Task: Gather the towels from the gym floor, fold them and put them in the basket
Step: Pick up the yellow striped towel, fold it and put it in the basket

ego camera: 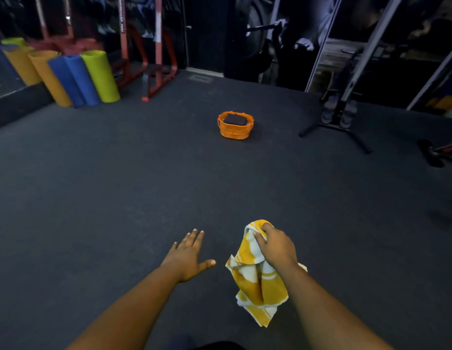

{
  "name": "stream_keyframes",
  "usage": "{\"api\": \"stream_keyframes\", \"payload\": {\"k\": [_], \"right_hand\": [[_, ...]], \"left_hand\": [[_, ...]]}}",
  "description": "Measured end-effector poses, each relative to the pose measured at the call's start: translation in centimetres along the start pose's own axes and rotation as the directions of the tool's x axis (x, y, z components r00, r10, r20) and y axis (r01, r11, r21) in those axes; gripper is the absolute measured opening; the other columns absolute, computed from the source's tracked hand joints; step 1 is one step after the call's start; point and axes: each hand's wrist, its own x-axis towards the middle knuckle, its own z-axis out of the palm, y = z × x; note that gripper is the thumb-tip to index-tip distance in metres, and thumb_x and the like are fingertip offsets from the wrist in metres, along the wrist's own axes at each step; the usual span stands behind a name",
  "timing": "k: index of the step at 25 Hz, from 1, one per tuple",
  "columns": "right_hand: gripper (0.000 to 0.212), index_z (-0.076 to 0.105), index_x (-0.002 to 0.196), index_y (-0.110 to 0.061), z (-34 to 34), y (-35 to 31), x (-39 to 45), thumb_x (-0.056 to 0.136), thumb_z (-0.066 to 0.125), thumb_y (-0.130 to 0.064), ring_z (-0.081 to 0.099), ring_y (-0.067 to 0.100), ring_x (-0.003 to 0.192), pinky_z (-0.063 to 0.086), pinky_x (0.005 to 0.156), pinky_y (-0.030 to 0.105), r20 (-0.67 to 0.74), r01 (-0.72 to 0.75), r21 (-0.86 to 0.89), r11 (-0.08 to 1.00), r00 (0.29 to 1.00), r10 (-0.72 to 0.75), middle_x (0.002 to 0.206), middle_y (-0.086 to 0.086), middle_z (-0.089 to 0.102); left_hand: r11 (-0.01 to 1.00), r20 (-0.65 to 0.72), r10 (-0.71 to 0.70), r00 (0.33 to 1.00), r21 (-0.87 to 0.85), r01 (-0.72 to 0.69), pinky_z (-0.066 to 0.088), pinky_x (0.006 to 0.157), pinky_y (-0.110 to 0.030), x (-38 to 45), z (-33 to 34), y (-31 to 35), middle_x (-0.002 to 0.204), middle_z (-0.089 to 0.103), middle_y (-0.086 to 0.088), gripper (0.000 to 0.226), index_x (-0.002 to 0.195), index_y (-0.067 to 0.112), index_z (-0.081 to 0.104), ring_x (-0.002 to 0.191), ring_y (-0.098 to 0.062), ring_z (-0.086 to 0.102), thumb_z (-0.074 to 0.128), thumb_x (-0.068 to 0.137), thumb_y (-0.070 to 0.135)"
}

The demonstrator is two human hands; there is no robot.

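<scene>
My right hand (275, 248) grips a yellow and white towel (255, 281) by its top, and the cloth hangs crumpled below my fist above the dark gym floor. My left hand (188, 256) is held out flat to the left of the towel, fingers spread, holding nothing. Farther ahead on the floor stands the orange basket (233, 133), with a dark folded towel (235, 119) lying in it.
Rolled mats (75, 77) in yellow, blue and green lean at the back left beside a red metal rack (156, 69). A black equipment stand (338, 125) with legs on the floor is at the right, and a dark tool (432, 155) lies at the far right.
</scene>
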Motion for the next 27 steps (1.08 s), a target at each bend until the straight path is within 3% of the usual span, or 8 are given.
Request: {"api": "stream_keyframes", "payload": {"k": [4, 7, 11, 15, 21, 25, 27], "right_hand": [[0.037, 0.056, 0.121, -0.026, 1.1, -3.0, 11.3, 0.101, 0.043, -0.054, 0.065, 0.023, 0.099, 0.052, 0.073, 0.035, 0.033, 0.02, -0.021, 1.0, 0.999, -0.019, 0.11, -0.001, 0.068], [0.036, 0.056, 0.124, -0.026, 1.7, -5.6, 18.8, 0.101, 0.045, -0.052, 0.065, 0.025, 0.102, 0.045, 0.071, 0.033, 0.045, -0.004, -0.038, 0.999, 0.999, 0.005, 0.113, -0.001, 0.068], [0.029, 0.054, 0.1, -0.023, 0.2, -9.5, 27.5, 0.101, 0.045, -0.05, 0.059, 0.023, 0.083, 0.047, 0.067, 0.036, 0.031, -0.034, -0.03, 0.999, 0.999, 0.035, 0.092, -0.001, 0.064], [0.029, 0.049, 0.091, -0.023, -1.9, -12.3, 37.4, 0.103, 0.045, -0.048, 0.053, 0.022, 0.076, 0.044, 0.064, 0.035, -0.044, -0.062, 0.044, 0.997, 0.997, 0.064, 0.081, -0.004, 0.056], [0.032, 0.059, 0.097, -0.021, -2.9, -13.3, 53.4, 0.101, 0.047, -0.05, 0.062, 0.026, 0.087, 0.049, 0.067, 0.037, -0.107, -0.038, 0.106, 0.994, 0.993, 0.05, 0.09, -0.001, 0.064], [0.031, 0.062, 0.104, -0.025, -4.5, -13.7, 64.7, 0.1, 0.049, -0.052, 0.065, 0.026, 0.097, 0.049, 0.07, 0.036, -0.118, 0.009, 0.137, 0.991, 0.993, 0.007, 0.103, -0.001, 0.07], [0.031, 0.063, 0.101, -0.024, -5.8, -14.2, 70.6, 0.1, 0.05, -0.052, 0.065, 0.025, 0.095, 0.046, 0.068, 0.034, -0.103, 0.015, 0.182, 0.983, 0.995, 0.003, 0.101, -0.001, 0.07]], "left_hand": [[1.0, 0.004, -0.006, 1.0, -0.001, 0.006, 0.007, 0.127, -0.05, 10.0, -4.4, -3.8, 0.17, -0.016, -0.001, 0.106, 0.161, 0.024, -0.015, 0.157, -0.021, -0.008, 0.034, 0.087, 0.083], [1.0, 0.011, 0.013, 1.0, -0.004, -0.013, 0.006, 0.127, -0.05, 17.0, -8.3, -6.7, 0.17, -0.016, -0.001, 0.103, 0.161, 0.024, -0.015, 0.157, -0.02, -0.009, 0.039, 0.092, 0.078], [0.997, 0.031, 0.057, 0.998, 0.041, -0.058, 0.006, 0.127, -0.05, 24.5, -15.1, -10.0, 0.17, -0.015, -0.001, 0.113, 0.161, 0.024, -0.014, 0.157, -0.019, -0.008, 0.025, 0.078, 0.09], [0.994, -0.004, 0.087, 0.996, 0.06, -0.087, 0.006, 0.127, -0.05, 33.3, -23.0, -12.0, 0.17, -0.016, -0.001, 0.105, 0.161, 0.023, -0.014, 0.157, -0.019, -0.01, 0.037, 0.09, 0.08], [0.991, -0.049, 0.104, 0.993, 0.089, -0.099, 0.005, 0.127, -0.049, 47.5, -31.9, -12.1, 0.17, -0.016, 0.0, 0.104, 0.161, 0.025, -0.014, 0.157, -0.018, -0.01, 0.038, 0.09, 0.08], [0.992, -0.061, 0.094, 0.994, 0.093, -0.088, 0.006, 0.127, -0.049, 56.0, -37.3, -11.8, 0.17, -0.015, 0.001, 0.122, 0.162, 0.025, -0.012, 0.157, -0.018, -0.009, 0.018, 0.066, 0.095], [0.993, -0.088, 0.083, 0.993, 0.086, -0.076, 0.007, 0.127, -0.05, 60.4, -40.0, -11.8, 0.17, -0.014, 0.001, 0.123, 0.162, 0.025, -0.011, 0.157, -0.019, -0.008, 0.015, 0.064, 0.096]]}}
